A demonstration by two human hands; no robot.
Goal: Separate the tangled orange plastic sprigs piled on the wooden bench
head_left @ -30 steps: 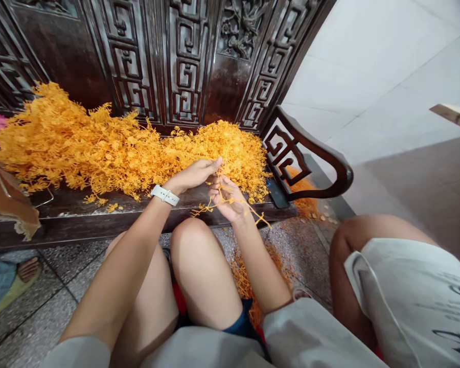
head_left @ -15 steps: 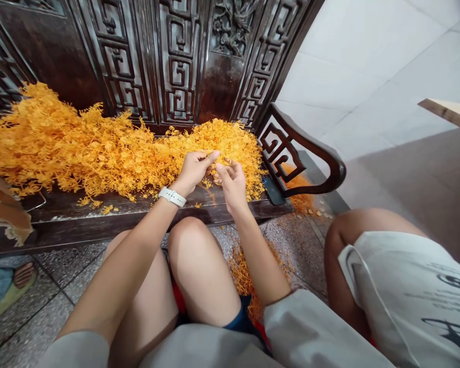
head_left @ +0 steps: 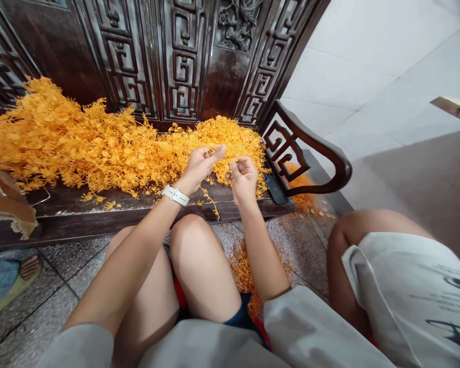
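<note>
My left hand (head_left: 202,166), with a pale watch strap (head_left: 175,194) at the wrist, is closed, its thumb pointing right. A thin orange plastic stem (head_left: 211,201) with small nubs hangs from beneath it, over the bench edge. Just right of it, my right hand (head_left: 245,176) has thumb and fingers pinched together; what sits between them is too small to make out. Behind both hands, a long heap of yellow-orange artificial flower sprigs (head_left: 111,148) covers much of the dark wooden bench (head_left: 138,204).
A curved wooden armrest (head_left: 341,171) closes the bench's right end. Torn cardboard (head_left: 11,204) sits at its left. Orange stems (head_left: 245,271) litter the floor below my right arm. Another person's knee (head_left: 352,235) is at the right; a sandalled foot (head_left: 28,268) shows at the left.
My hands have drawn slightly apart, the right one moving rightward. The stem under my left hand now hangs lower and shows more clearly. The view has shifted a little.
</note>
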